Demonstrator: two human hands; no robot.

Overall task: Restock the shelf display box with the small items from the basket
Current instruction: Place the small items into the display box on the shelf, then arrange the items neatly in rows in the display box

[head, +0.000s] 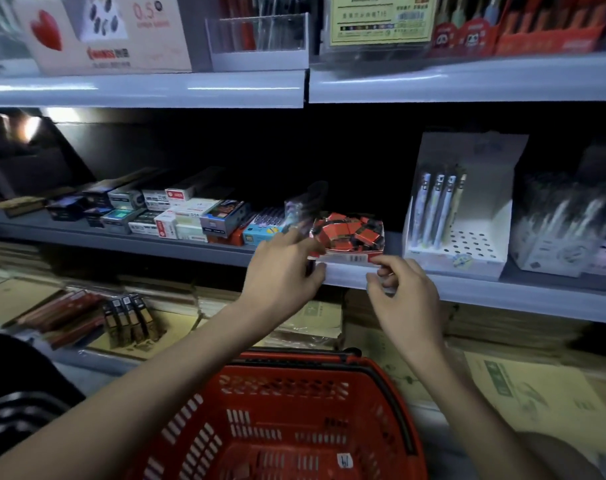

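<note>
The shelf display box [350,258] is a low red-and-white carton at the front edge of the middle shelf, filled with several small red and black items [346,232]. My left hand [284,275] grips its left front corner, fingers along the side and thumb at the front. My right hand [403,296] pinches the box's right front corner, its fingers curled over the shelf lip. The red plastic basket [294,386] sits below my forearms; only a small white tag shows inside it.
Small stationery boxes [190,216] crowd the shelf left of the display box. A white pen display carton [457,209] stands just right of it. The upper shelf [142,90] overhangs. Paper pads and pen packs [128,317] lie on the lower shelf.
</note>
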